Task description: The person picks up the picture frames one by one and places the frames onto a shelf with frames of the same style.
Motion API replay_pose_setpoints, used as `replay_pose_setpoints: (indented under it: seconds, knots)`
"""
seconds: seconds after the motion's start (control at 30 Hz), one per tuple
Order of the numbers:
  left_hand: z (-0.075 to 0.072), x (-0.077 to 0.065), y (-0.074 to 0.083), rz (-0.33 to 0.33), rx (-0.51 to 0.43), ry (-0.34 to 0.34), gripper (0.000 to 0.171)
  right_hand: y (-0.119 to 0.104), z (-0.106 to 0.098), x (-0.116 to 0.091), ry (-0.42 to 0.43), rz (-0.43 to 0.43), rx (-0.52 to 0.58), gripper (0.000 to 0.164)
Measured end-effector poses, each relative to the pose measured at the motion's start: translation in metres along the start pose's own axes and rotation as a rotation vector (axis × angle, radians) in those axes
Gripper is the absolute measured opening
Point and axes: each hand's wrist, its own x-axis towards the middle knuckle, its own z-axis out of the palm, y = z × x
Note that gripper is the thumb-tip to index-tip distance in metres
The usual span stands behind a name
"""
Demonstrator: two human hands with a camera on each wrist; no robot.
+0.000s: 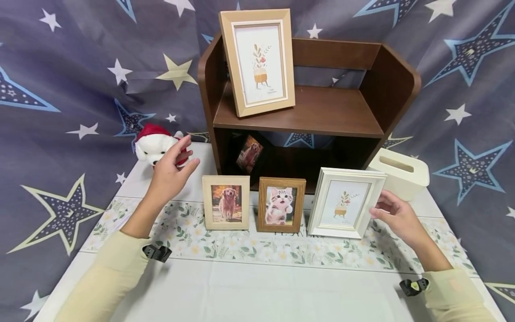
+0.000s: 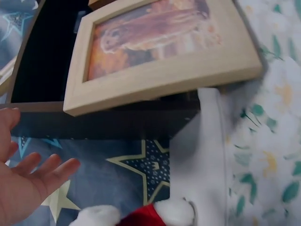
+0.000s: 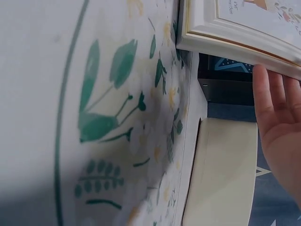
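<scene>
On the table point(image 1: 209, 286), white frame point(image 1: 342, 205) faces person, long axis upright.

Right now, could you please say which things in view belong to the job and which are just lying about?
Likely in the job:
white frame, by the right grip
brown kitten-picture frame
pale dog-picture frame
tan frame on the dark shelf
second dog picture, lower down

Probably just lying about:
red-hatted plush toy
cream tissue box
</scene>
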Motion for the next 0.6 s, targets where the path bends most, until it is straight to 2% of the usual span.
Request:
replay_pose_setpoints:
  seconds: [0.17,0.37,0.6]
  knots:
    - [0.005,0.013,0.011,0.007,-0.081,0.03,0.062,0.0,0.002,0.002,0.023,-0.001,-0.03,0.045]
    - [0.009,0.033,0.03,0.023,-0.103,0.056,0.063,-0.004,0.003,0.003,0.023,0.01,-0.102,0.041]
    - [0.016,0.056,0.048,0.059,-0.147,0.119,0.059,-0.007,0.003,0.003,0.013,0.007,-0.061,0.039]
